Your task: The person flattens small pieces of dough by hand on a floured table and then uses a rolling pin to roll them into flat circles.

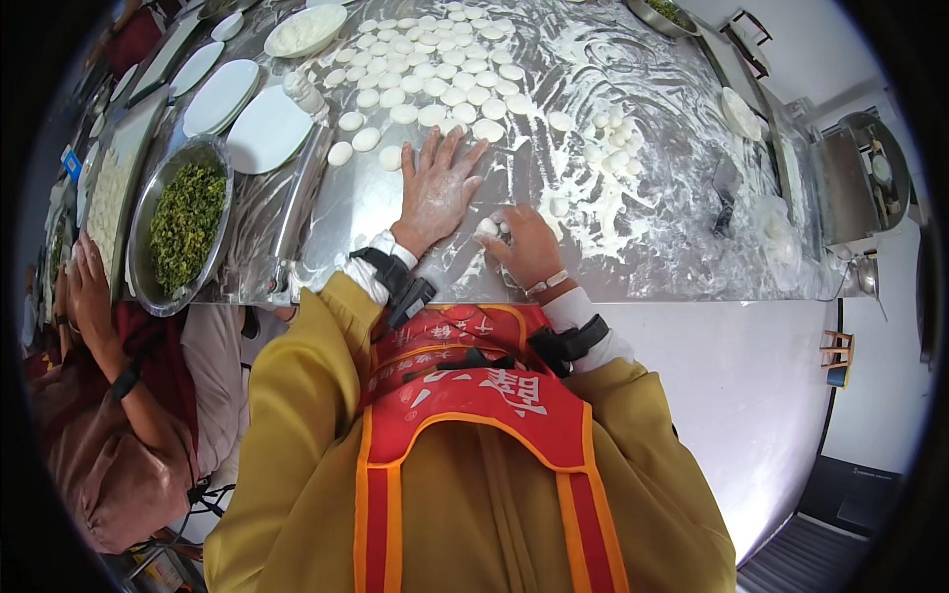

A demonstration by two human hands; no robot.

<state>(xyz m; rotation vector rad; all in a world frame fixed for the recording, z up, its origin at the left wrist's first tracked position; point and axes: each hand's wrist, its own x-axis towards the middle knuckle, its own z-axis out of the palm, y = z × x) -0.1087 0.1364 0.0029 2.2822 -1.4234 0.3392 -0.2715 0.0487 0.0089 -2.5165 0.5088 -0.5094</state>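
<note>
My left hand [439,187] lies palm down, fingers spread, at the near edge of many flattened white dough rounds [431,114] on the floured metal table [356,193]. Whether anything is under its palm is hidden. To its right, my right hand [528,243] holds small pieces of white dough [489,227] between thumb and fingers, just above or on the table. Beyond it, to the right, a loose group of small dough lumps [614,141] sits in flour. One more lump [558,207] lies near my right hand.
A metal bowl of chopped green filling [222,231] stands at the left, near white plates [270,132] and a metal rail [298,204]. A dough scraper [725,181] lies at the right. A co-worker's hands [90,285] are at the far left. A flour dish [305,31] stands at the back.
</note>
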